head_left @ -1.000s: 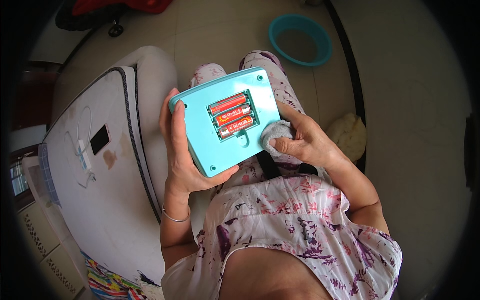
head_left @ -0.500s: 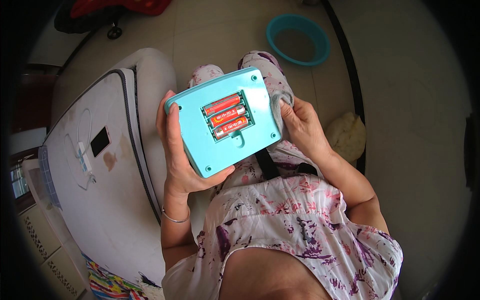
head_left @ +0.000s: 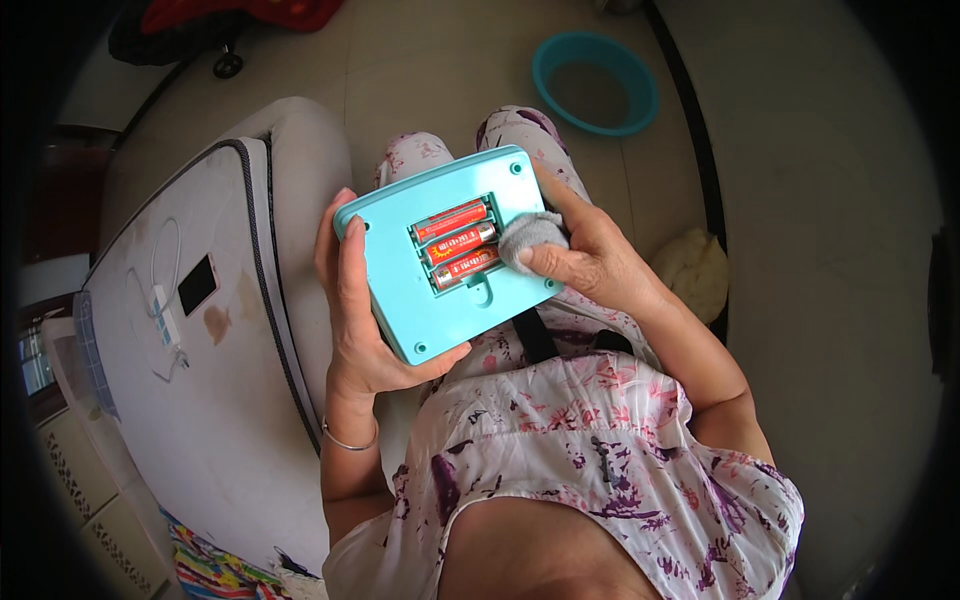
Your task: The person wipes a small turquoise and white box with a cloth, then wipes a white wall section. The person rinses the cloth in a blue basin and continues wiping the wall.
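Note:
A turquoise plastic device, roughly square, is held over my lap with its underside up. Three red batteries lie side by side in its uncovered compartment. My left hand grips the device by its left edge and lower corner, thumb and fingers around it. In my right hand is a bunched grey cloth, pressed on the device's right side, beside the compartment. The fingers behind the device are partly hidden.
At my left is a white mattress with a phone and a white cable with a power strip. A turquoise basin stands on the floor ahead. A pale yellowish item lies at right.
My right hand has moved left with the grey cloth, from the device's right edge onto its underside near the batteries. The device has shifted slightly right and down.

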### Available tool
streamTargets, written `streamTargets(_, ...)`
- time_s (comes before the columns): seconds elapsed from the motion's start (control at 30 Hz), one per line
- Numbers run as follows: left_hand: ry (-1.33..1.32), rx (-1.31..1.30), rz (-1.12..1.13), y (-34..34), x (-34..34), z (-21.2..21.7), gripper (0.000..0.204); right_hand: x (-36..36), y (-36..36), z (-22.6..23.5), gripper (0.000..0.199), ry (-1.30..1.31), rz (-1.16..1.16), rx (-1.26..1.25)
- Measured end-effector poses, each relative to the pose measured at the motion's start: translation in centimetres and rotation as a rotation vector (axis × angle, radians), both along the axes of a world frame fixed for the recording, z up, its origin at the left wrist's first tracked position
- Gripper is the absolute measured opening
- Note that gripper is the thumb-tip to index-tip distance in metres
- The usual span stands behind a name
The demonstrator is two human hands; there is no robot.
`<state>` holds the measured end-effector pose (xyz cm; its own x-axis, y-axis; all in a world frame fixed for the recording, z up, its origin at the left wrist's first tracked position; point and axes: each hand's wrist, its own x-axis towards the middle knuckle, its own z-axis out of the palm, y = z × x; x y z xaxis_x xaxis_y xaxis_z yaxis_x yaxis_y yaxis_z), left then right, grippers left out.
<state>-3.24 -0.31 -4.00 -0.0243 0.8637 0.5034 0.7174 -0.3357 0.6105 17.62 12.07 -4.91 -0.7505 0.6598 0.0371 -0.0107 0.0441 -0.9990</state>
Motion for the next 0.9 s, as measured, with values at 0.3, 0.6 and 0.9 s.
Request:
streamTargets(0.3, 0.008, -0.009, 0.012, 0.0, 0.6, 0.0, 0.120, -2.0, 1.8, -0.2, 0.032, -0.041, -0.271, 0.069)
streamTargets(0.6, -0.027, -0.007, -0.148, 1.4, 2.0, -1.6, 0.146, 1.5, 2.9, -3.9, 0.041, 0.018, -0.329, -0.225)
streamTargets(0.9, 0.266, -0.173, -0.112, 3.6, 1.0, -3.1, 0.142, 3.8, 3.5, -6.6, 0.039, 0.096, -0.406, -0.470)
